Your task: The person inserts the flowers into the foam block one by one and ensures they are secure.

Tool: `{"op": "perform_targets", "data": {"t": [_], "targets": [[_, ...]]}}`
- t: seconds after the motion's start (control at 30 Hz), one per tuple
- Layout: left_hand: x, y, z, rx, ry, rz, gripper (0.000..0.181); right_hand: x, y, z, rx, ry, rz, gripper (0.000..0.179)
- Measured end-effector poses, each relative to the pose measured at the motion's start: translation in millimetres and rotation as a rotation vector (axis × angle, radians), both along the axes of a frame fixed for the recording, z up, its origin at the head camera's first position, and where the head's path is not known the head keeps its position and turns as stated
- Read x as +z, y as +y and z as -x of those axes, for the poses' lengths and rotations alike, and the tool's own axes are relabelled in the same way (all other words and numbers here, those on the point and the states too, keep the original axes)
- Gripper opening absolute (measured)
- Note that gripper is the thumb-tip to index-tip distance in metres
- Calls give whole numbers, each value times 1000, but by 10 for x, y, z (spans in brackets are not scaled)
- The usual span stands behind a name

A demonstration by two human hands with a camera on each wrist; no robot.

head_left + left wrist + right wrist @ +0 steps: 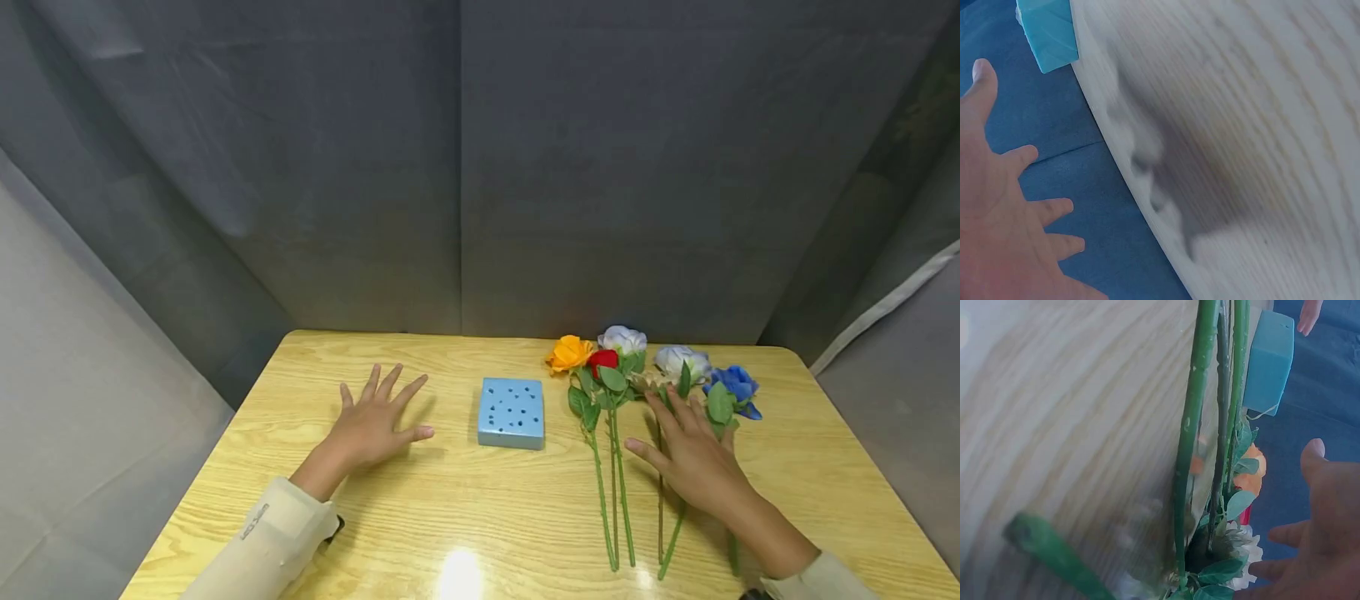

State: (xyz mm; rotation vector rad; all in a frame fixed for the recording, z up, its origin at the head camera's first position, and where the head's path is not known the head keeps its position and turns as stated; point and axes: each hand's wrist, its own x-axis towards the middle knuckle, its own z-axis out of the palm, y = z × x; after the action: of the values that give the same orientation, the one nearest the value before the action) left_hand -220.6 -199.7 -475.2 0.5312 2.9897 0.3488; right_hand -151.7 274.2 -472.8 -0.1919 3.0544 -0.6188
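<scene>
My left hand (373,423) hovers over the table left of a light blue block (511,413) dotted with small holes. Its fingers are spread and nothing is in it; the left wrist view shows its shadow on the wood below. Over the flowers at the right, my right hand (693,457) is spread too, holding nothing. Near its fingers lie a blue rose (733,390) and a pale lilac flower (682,363). An orange rose (570,353), a red rose (603,362) and another pale lilac flower (622,339) lie to its left. A cream flower is partly hidden by the right hand.
The wooden table (420,525) has green flower stems (617,500) pointing toward its front edge. Dark grey curtain (465,167) hangs right behind the back edge. Lighter grey cloth (75,375) stands at the left side.
</scene>
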Motion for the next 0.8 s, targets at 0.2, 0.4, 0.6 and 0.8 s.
{"op": "perform_targets", "data": {"t": [0.2, 0.4, 0.6, 0.8], "targets": [[6, 52, 12, -9, -15, -8, 87, -21, -15, -3, 20, 21, 3, 91], [-17, 125, 30, -27, -6, -14, 86, -30, -47, 10, 36, 31, -8, 90], [-33, 207, 44, -71, 9, -32, 86, -28, -76, 10, 47, 29, 20, 90], [-64, 305, 55, -98, -2, -71, 86, -43, -110, 4, 54, 7, 56, 91]]}}
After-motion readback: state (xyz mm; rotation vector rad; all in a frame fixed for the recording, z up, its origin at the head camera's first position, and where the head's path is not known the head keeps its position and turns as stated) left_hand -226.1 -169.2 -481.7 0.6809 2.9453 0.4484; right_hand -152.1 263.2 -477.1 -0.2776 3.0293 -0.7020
